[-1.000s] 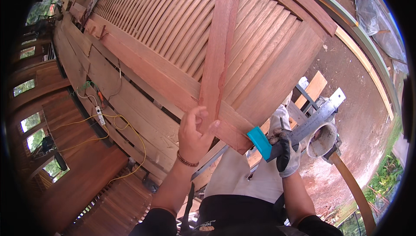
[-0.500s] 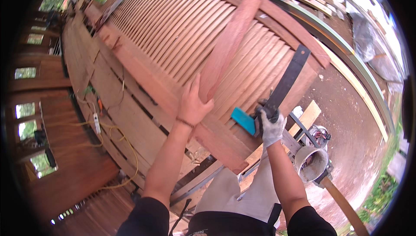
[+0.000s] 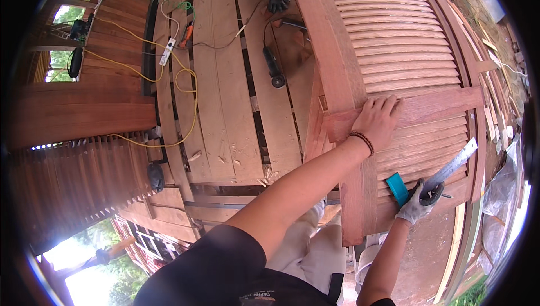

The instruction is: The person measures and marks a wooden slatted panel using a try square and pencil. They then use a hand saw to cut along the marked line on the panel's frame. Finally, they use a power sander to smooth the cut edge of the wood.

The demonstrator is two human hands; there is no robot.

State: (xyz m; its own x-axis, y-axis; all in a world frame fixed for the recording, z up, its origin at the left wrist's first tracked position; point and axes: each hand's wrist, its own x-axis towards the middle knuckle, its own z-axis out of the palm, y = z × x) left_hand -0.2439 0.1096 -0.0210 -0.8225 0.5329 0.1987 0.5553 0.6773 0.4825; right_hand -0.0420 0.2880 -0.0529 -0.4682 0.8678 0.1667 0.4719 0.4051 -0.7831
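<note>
My left hand, bare with a beaded bracelet at the wrist, grips a reddish wooden board, its fingers curled over the edge. This board lies across a louvered wooden panel, roughly in line with the slats. Lower right, my gloved right hand is closed around a try square with a teal handle and a metal blade pointing up and right. A thin dark stick, perhaps a pencil, pokes out beside the glove. The fingers are partly hidden there.
Left of the panel, an angle grinder and a dark glove lie on a plank platform with gaps between boards. A yellow cord runs from a white power strip. Wood shavings lie near the platform's front edge.
My view has turned left, showing more of the platform. The board, slanted across the slats before, now lies nearly parallel to them. My right hand keeps the square.
</note>
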